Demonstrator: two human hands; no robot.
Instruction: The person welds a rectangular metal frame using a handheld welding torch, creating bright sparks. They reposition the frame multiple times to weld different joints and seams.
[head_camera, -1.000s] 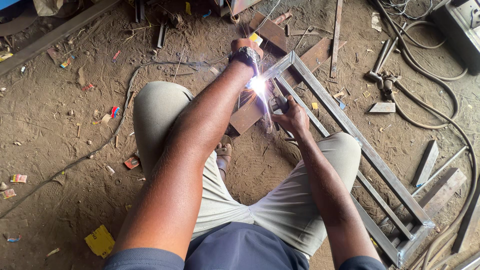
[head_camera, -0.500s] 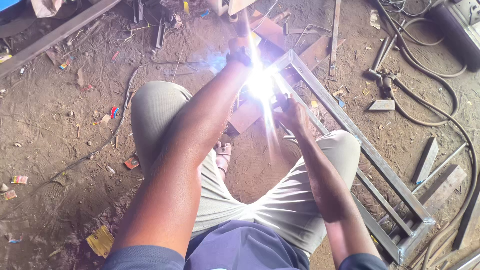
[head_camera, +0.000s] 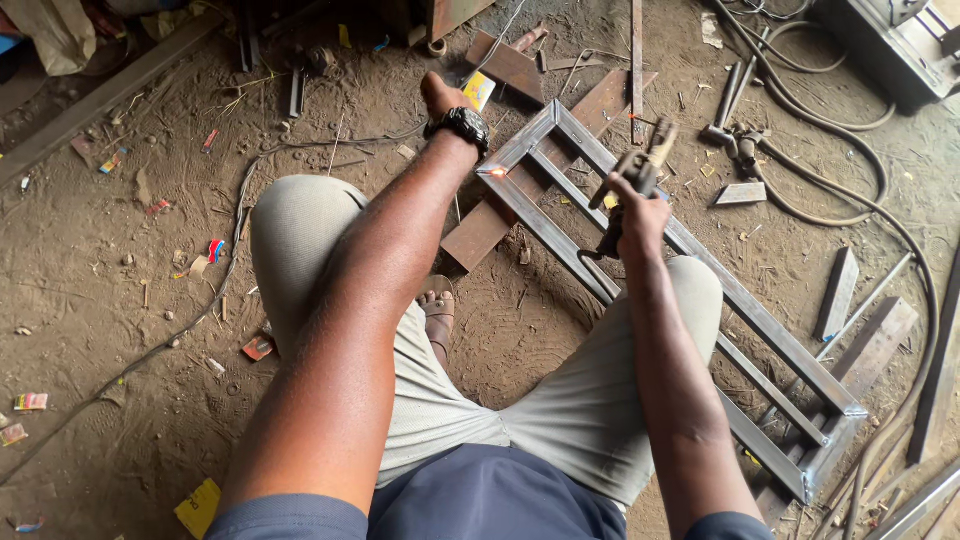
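The right hand (head_camera: 640, 212) grips the electrode holder (head_camera: 640, 170) just right of the glowing weld (head_camera: 497, 172) on the steel frame (head_camera: 700, 262), the left hand (head_camera: 443, 95), fingers hidden, beyond it, risking a burn.

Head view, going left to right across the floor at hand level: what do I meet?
Red-and-blue scrap → left hand with black wristwatch → glowing weld spot on the metal frame's corner → right hand gripping the electrode holder → hammer → loose flat bar.
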